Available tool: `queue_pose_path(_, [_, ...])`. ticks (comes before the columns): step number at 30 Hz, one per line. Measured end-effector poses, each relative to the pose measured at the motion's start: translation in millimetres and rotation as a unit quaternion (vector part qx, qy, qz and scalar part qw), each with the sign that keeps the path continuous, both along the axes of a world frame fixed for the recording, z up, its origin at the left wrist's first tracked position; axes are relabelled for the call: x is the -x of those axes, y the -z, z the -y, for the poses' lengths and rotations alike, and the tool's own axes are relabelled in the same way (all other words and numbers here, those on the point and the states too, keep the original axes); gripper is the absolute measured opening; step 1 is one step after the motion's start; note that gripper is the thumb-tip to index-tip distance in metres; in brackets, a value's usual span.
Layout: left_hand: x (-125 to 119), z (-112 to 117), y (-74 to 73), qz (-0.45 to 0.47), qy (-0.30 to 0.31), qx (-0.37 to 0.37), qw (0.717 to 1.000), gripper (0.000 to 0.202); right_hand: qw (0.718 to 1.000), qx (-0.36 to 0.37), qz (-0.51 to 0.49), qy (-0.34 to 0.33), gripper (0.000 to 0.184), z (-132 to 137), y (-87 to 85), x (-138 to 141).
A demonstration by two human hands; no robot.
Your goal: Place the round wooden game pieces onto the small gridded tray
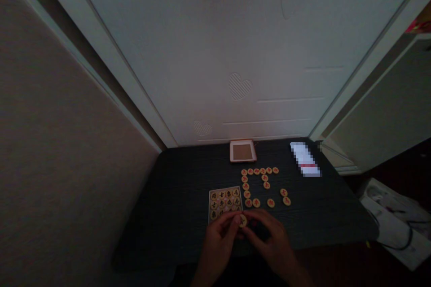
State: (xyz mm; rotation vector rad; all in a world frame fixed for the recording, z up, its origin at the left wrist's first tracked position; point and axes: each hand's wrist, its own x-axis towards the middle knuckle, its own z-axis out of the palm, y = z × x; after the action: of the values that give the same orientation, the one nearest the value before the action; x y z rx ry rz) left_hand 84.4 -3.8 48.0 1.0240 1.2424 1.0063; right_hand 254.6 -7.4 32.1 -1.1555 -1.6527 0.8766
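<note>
Head view: a black, wood-grained table (pixel 168 215) spreads beneath our left hand (pixel 219 233) and right hand (pixel 272 233); just beyond the left hand lies a square, pale-rimmed tray (pixel 225 188); between both hands' fingertips, we pinch one round, tan, black-marked disc (pixel 243 221).

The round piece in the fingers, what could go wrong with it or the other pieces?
It might slip: the round piece is at the fingertips of the left hand, with the right hand close beside it.

The left hand could bump the tray and jostle the black-marked pieces inside.

The right hand might nudge the loose red-marked pieces just beyond it.
</note>
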Motion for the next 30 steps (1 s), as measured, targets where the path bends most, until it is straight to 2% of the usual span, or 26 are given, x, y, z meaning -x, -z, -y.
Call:
queue_pose_path(12, [2, -1, -2.6, -0.037, 0.015, -0.043, 0.998, 0.029, 0.989, 0.134, -0.067, 0.011, 0.034, 2, -4.2, 3])
queue_pose_path(19, [11, 3, 3.8, -0.097, 0.047, -0.060, 0.992, 0.031, 0.986, 0.140, -0.078, 0.038, 0.034, 2, 1.4, 4])
queue_pose_path(30, [13, 3, 3.1, -0.081, 0.072, -0.071, 0.992, 0.033, 0.977, 0.166, -0.129, 0.022, 0.030, 3, -3.5, 3])
